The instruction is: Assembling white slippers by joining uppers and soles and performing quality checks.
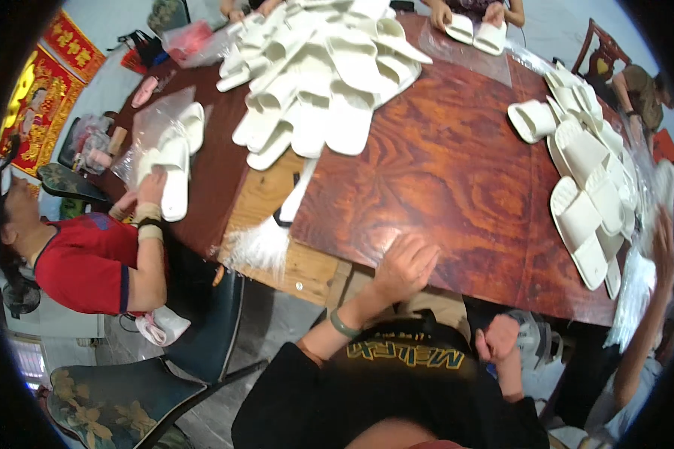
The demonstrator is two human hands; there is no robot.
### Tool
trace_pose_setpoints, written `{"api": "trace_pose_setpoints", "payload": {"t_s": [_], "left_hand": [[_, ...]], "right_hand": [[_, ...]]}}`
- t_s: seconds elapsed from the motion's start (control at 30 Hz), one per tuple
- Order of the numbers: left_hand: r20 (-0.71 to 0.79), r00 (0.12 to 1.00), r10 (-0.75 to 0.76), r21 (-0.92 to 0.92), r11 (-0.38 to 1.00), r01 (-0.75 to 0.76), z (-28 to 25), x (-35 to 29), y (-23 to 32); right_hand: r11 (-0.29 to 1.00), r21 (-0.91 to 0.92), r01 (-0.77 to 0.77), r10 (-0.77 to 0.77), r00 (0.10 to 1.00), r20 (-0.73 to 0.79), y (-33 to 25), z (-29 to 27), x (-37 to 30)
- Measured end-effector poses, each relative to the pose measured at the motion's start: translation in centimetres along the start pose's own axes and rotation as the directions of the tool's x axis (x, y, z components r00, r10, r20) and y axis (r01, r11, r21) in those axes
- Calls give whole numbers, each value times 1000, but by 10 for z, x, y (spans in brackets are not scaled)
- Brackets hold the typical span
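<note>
"Hands first: how are they posed?"

"Left hand (pixel 407 266) is at the table's near edge, palm inward, fingers half bent and bunched; I see nothing in it, but can't tell about a small pinch. A green bangle (pixel 345 324) circles that wrist. Right hand (pixel 499 338) is lower, beyond the edge near the lap, curled into a loose fist; I can't tell whether it's empty."

"And the slippers?"

"One heap of white slippers (pixel 348 112) lies ahead, well apart from both hands, open-toed with broad straps, overlapping every which way. Another pile (pixel 579 153) sits along the right side, its footbeds textured."

"What's underneath, and around?"

"A glossy reddish-brown table (pixel 442 179) with swirling grain, paler boards (pixel 266 191) showing at its left. Leftward, a co-worker in a red shirt (pixel 90 258) handles a pair (pixel 174 179) by clear plastic. Behind, a red-and-gold hanging (pixel 41 112)."
</note>
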State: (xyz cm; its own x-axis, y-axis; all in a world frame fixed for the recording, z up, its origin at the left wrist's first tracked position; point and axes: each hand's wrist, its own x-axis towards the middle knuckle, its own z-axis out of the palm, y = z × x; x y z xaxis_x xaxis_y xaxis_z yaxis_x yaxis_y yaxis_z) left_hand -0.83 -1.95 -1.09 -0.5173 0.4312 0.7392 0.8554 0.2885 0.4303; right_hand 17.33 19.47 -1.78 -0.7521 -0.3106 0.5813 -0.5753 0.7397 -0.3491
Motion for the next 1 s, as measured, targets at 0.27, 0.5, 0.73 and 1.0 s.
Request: {"api": "trace_pose_setpoints", "payload": {"t_s": [0.27,0.5,0.73,1.0], "left_hand": [[46,999,-18,-28,999,20,-2,-8,-4],[177,974,143,138,976,-168,0,-16,-4],[85,996,-12,35,999,9,4,5,13],[105,994,-19,58,998,13,1,7,7]], "right_hand": [[978,-82,191,-177,972,155,10,-2,82],[953,-227,202,-159,968,192,18,25,76],[916,-400,30,-62,996,-66,21,-30,35],[522,-599,-608,386,794,-469,62,-122,-15]]}}
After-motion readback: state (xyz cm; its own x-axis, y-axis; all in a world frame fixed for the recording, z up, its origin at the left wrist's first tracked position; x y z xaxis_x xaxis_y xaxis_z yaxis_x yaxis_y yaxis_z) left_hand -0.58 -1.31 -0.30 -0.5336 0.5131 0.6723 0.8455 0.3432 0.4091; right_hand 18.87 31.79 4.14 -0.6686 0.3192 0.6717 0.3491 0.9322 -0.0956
